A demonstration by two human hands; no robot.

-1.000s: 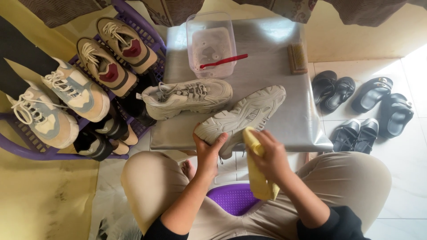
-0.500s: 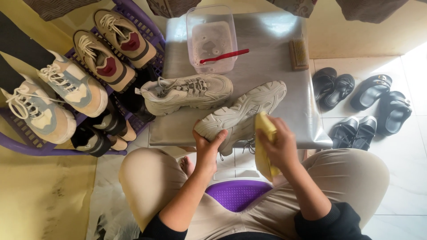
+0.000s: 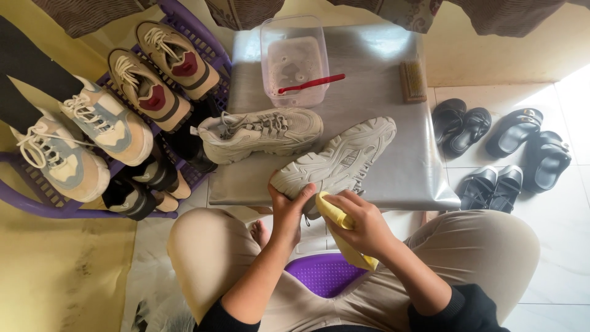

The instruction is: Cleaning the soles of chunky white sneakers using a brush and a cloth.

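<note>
View from above of a seated person w/ a low table in front. Left hand [image 3: 289, 206] is clamped on the heel end of a beige sneaker [image 3: 338, 161], thumb over the top edge, holding it tipped so the chunky sole faces up. Right hand [image 3: 362, 222] is closed around a folded yellow cloth [image 3: 339, 230], pressed against the sneaker's heel just beside the left thumb; the cloth's tail hangs down toward the lap. The sneaker's toe rests on the grey table [image 3: 393, 178], heel off the near edge.

Its partner, a second beige sneaker [image 3: 261, 132], lies on its side on the table, just behind and to the left, untouched by either hand. Behind that sits a clear plastic tub [image 3: 294, 61] w/ sudsy water and a red-handled brush [image 3: 310, 84] across it; a wooden scrub brush [image 3: 412, 80] lies to its right.

Judging by this, work looks about midway: one shoe is at the wiping stage, cloth on the heel only; whether the other is already done can't be told.

Left: purple rack [image 3: 74, 209] w/ more sneakers. Right: black sandals [image 3: 504, 154] on the floor tiles.
</note>
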